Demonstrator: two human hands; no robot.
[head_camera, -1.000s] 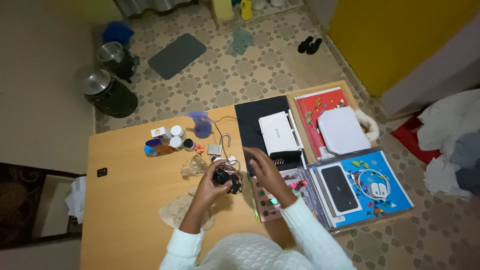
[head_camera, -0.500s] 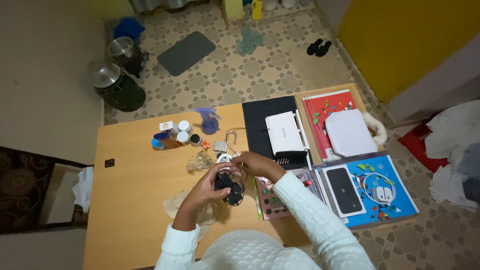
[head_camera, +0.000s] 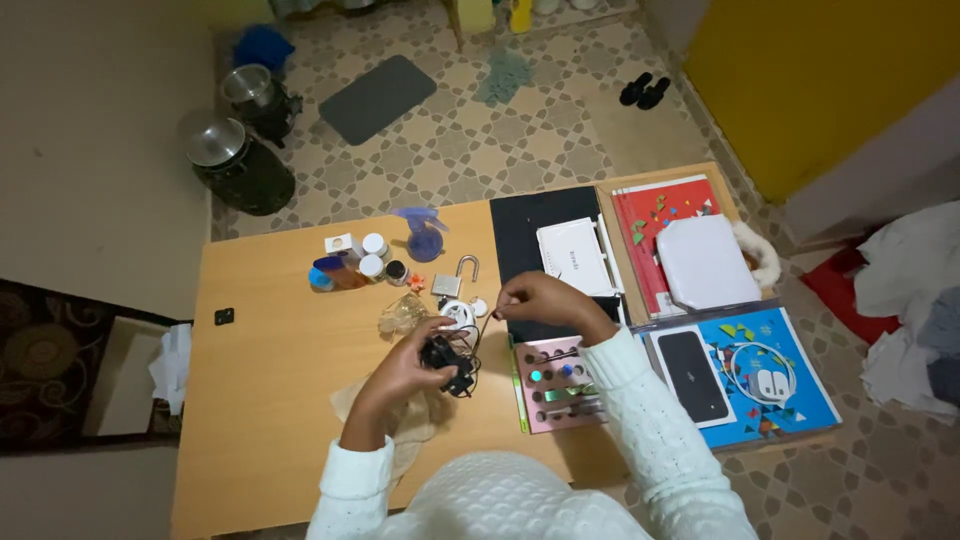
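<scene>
My left hand (head_camera: 405, 365) grips a small black device (head_camera: 447, 358) wound with thin dark cable, held just above the wooden table (head_camera: 270, 400). My right hand (head_camera: 540, 298) is raised to the right of it, with fingertips pinched on the cable's loose end near a white round earphone case (head_camera: 460, 312). A silver padlock (head_camera: 450, 281) lies just beyond the hands. A pink palette with round holes (head_camera: 562, 385) sits under my right forearm.
Small jars and bottles (head_camera: 360, 268) and a blue spray bottle (head_camera: 422, 238) stand at the back. A white router (head_camera: 574, 257) lies on a black mat, beside a red folder (head_camera: 660, 215) and a blue folder with a black phone (head_camera: 697, 362). A cloth (head_camera: 400, 425) lies near me.
My right hand has lifted off the black device and moved up and right, drawing the thin cable out. My left hand stays on the device. The pink palette is now uncovered.
</scene>
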